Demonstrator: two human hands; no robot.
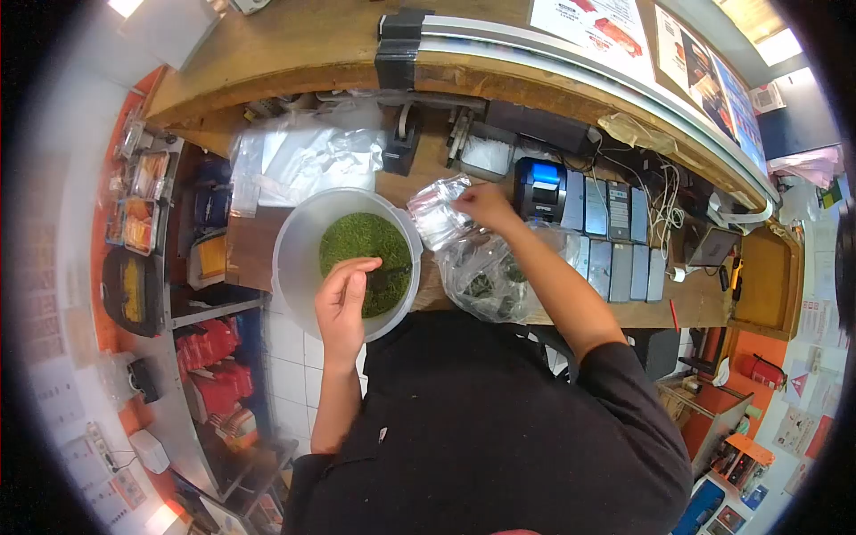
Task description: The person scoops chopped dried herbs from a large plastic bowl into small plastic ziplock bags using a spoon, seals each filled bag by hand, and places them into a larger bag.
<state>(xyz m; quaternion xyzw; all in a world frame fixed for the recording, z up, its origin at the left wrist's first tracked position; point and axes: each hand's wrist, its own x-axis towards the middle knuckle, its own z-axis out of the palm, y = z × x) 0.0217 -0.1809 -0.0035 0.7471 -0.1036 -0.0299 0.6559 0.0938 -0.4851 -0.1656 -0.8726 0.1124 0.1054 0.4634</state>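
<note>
A white bucket (296, 234) stands at the table's front edge, with chopped green herb (355, 234) inside. My left hand (341, 303) is over the bucket's near side, fingers curled around the end of a dark utensil (385, 281) that reaches over the herb. To the right, my right hand (481, 203) pinches the edge of a small clear plastic bag (434, 214) lying on the table. A larger clear bag (473, 283) with green matter inside sits just below that hand.
Clear plastic sheets (312, 160) lie behind the bucket. A tape dispenser (401, 147), a black printer (541, 192) and rows of phones (620, 214) stand along the table. A wooden shelf (499, 80) overhangs the back. Loose cables hang at the right.
</note>
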